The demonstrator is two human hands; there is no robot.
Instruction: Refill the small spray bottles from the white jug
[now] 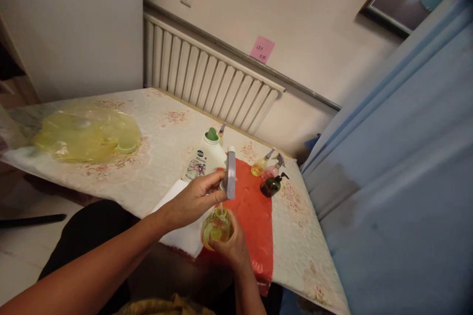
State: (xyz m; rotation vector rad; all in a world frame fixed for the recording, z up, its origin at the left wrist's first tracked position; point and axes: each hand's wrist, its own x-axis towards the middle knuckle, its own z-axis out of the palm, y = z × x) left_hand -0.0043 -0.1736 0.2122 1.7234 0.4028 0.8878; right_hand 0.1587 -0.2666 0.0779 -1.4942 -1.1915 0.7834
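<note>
Pinched in my left hand [195, 197] is a grey spray head [231, 174], lifted over the mouth of a clear yellow bottle [217, 231]. Its thin tube runs down to the bottle's neck. My right hand [233, 243] wraps around the bottle's side, keeping it roughly upright. Below lie a white cloth or paper [179, 237] and a red plastic sheet [254, 221]. Just beyond my left hand stands a white jug [214, 155] with a green piece [212, 134] at its mouth and a printed label.
Right of the jug stand a yellow spray bottle [259, 166], a pink spray bottle [271, 172] and a dark green pump bottle [271, 187]. A yellow plastic bag [88, 133] lies left on the flowered tablecloth [162, 157]. A radiator [210, 74] lines the wall; a blue curtain [399, 147] hangs right.
</note>
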